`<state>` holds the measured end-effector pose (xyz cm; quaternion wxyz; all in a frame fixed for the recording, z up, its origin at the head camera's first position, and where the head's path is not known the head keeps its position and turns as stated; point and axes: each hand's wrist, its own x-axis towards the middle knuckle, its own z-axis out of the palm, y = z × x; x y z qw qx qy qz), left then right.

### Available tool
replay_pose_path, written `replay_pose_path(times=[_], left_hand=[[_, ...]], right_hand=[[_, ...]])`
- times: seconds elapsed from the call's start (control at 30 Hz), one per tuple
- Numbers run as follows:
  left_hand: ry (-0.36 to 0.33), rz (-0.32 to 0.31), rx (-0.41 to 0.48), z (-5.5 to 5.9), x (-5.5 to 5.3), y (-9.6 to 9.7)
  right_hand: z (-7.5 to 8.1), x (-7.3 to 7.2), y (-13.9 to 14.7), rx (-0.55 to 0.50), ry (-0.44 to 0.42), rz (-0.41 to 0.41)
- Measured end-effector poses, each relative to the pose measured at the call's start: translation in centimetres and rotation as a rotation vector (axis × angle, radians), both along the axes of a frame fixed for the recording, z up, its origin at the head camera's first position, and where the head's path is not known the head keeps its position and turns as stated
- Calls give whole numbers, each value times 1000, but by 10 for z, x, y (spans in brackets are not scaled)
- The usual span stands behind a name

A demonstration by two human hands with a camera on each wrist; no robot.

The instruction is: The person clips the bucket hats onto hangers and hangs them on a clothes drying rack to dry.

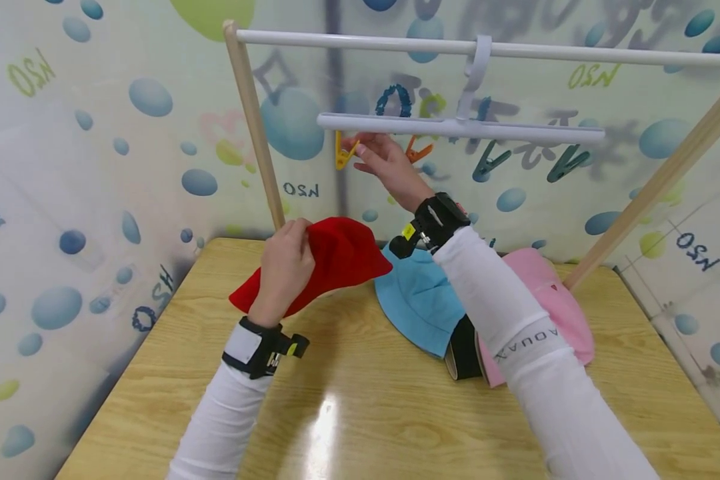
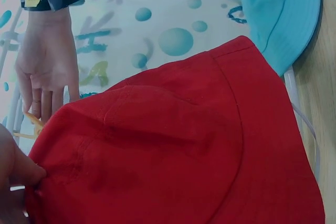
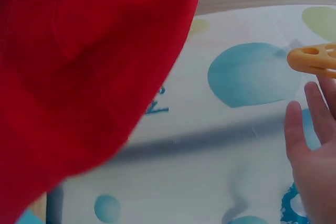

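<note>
My left hand (image 1: pixel 285 267) pinches a red bucket hat (image 1: pixel 348 253) by its crown, holding it above the left part of the table with the brim spread to the right. In the left wrist view the thumb (image 2: pixel 23 169) presses into the red cloth; the other fingers are mostly hidden. My right hand (image 1: pixel 390 167) is raised just under a white hanger (image 1: pixel 396 125), fingers extended. Its fingertips are right at a yellow clip (image 1: pixel 342 157) hanging from the hanger's left end. The right wrist view shows straight fingers (image 3: pixel 296 135) beside that clip (image 3: pixel 310 60).
An orange clip (image 1: pixel 419 152) and two dark green clips (image 1: pixel 488 163) hang farther along the hanger. It hooks on a white rod (image 1: pixel 360 41) between wooden posts (image 1: pixel 255 127). Blue (image 1: pixel 420 300) and pink hats (image 1: pixel 558 300), with something black (image 1: pixel 465 350) between, lie on the wooden table (image 1: pixel 372 413).
</note>
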<state>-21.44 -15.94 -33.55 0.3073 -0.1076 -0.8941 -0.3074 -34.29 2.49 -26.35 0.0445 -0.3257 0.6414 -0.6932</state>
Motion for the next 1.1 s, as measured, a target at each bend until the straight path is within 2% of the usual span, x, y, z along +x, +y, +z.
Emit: replay_pose_path(times=[0.27,0.37,0.47,0.8,0.93,1.1], left_hand=[[21,-9,-7,2,-1,3],[6,-8,-3,3,0,3],[-7,-11,-1,4,1,2],[10,-15,-16,8,1,-1],[19,-19,-22,10,0,0],[22,-9,-37,13,-3,1]], right_hand=[[-4,7,-5,-311,-171,303],[-5,8,-6,-386,-225,382],[-6,8,-5,-418,-234,429],[-4,7,4,-354,-273,515],[-5,6,5,-318,-245,550],[-7,5,4,-260,-201,541]])
